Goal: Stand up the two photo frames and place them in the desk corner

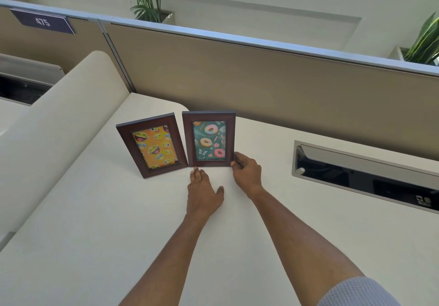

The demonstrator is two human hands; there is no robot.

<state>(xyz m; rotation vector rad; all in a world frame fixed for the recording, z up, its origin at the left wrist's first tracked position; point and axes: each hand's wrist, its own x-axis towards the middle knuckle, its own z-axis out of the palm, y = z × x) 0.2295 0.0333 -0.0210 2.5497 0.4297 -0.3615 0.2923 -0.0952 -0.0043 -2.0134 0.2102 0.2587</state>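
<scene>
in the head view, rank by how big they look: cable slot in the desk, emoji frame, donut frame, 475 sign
1. cable slot
2. emoji frame and donut frame, too alike to rank
3. 475 sign, though it is farther away

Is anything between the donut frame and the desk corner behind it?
Nothing visible. The donut frame stands beside the emoji frame, bare desk behind both up to the corner. The right hand touches its lower right edge.

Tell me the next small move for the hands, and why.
Probably let go of the donut frame gently and draw both hands back. Both frames already stand upright near the desk corner, the emoji frame untouched; the right hand grips the donut frame's lower right corner, and the left hand touches its base.
</scene>
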